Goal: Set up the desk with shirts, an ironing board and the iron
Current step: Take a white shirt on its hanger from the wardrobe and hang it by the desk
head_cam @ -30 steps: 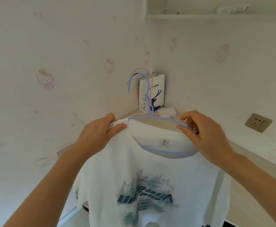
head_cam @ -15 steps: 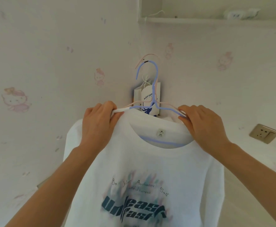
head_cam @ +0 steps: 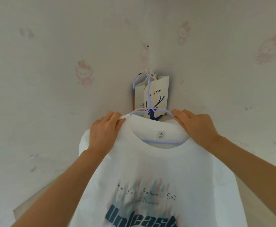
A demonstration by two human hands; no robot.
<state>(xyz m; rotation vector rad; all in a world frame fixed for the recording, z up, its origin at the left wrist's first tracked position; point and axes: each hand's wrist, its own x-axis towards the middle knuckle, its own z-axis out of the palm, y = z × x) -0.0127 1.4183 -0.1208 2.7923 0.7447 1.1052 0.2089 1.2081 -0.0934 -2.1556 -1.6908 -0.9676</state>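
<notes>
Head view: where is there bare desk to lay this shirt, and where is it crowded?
Little desk shows: one bare strip between the wall and the left forearm. The corner is crowded by the coffee bag. Both hands, left and right, grip the white shirt, which hides the rest.

Two walls (head_cam: 52, 46) met in a corner behind the scene, both papered in pale off-white with faded pink cartoon-cat figures (head_cam: 83, 73) scattered across them. Small grey marks dotted the paper between the figures. A white paper bag (head_cam: 157, 95) printed with "coffee" and a dark blue antler design stood upright in the corner. A beige ledge or desk edge (head_cam: 35, 195) ran along the foot of the left wall. Light was soft, even and shadowless.
</notes>
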